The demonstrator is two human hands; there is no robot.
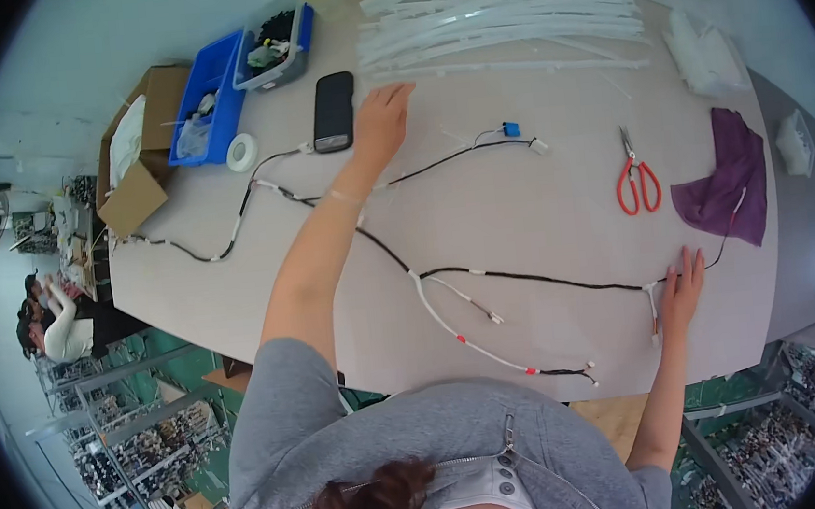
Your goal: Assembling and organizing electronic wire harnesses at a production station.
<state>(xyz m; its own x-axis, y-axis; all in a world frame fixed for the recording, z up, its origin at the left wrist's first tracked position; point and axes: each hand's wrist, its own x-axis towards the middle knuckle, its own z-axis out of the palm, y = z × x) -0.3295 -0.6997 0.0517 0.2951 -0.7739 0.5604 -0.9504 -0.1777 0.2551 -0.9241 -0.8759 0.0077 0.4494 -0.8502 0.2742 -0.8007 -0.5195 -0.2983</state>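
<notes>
A long branching wire harness (536,279), wrapped in black tape with white sections and small connectors, lies spread across the table. My left hand (385,126) reaches over it toward the far side, fingers stretched out, just right of a black phone (333,113). Under my left forearm part of the harness is hidden. At the right end of the harness rests my right hand (684,290), its fingers extended over the cable beside a short branch. A blue connector (511,129) and a white connector (539,146) end the far branch.
Red-handled scissors (638,186) and a purple cloth (726,178) lie at the right. White strips (504,28) cover the back. A tape roll (242,153), a blue bin (210,97), a grey bin (274,58) and a cardboard box (137,205) stand at the left.
</notes>
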